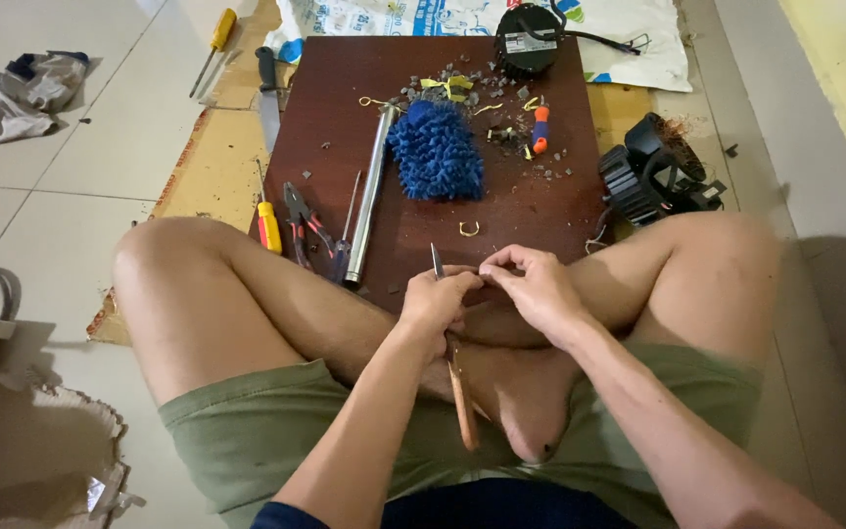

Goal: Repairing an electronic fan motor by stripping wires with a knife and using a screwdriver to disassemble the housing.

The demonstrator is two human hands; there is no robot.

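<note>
Seated cross-legged on a pale tiled floor (pixel 100 147), knees spread, a dark brown wooden board (pixel 521 211) just ahead of the shins.

Left hand (pixel 435 302) closed around a thin metal blade with a long wooden handle (pixel 461 402); grey tip poking up above the knuckles, handle running down past the wrist and over the ankle. Fingers curled tight on the shaft near the blade end.

Right hand (pixel 538 286) touching the left, thumb and forefinger pressed together in a pinch right beside the blade tip. Whatever sits inside that pinch: too small to tell. Both hands low over the crossed ankles, at the near edge of the board.

On the board: a small curled yellow strip (pixel 469 229) just beyond the hands, a fluffy blue microfibre duster head (pixel 436 152) at the centre, a long silver metal tube (pixel 371 196) lying lengthwise to its left, red-and-blue handled pliers (pixel 307 230) and a yellow-handled screwdriver (pixel 267 223) at the left edge, a small orange-and-blue handled tool (pixel 540 125) among grey crumbs and yellow scraps. A round black motor housing (pixel 529 39) at the far edge, a black finned fan part (pixel 653 168) off the right side by the knee. Flattened cardboard (pixel 212 171) under the board. Crumpled grey cloth (pixel 17 93) well apart at far left.
</note>
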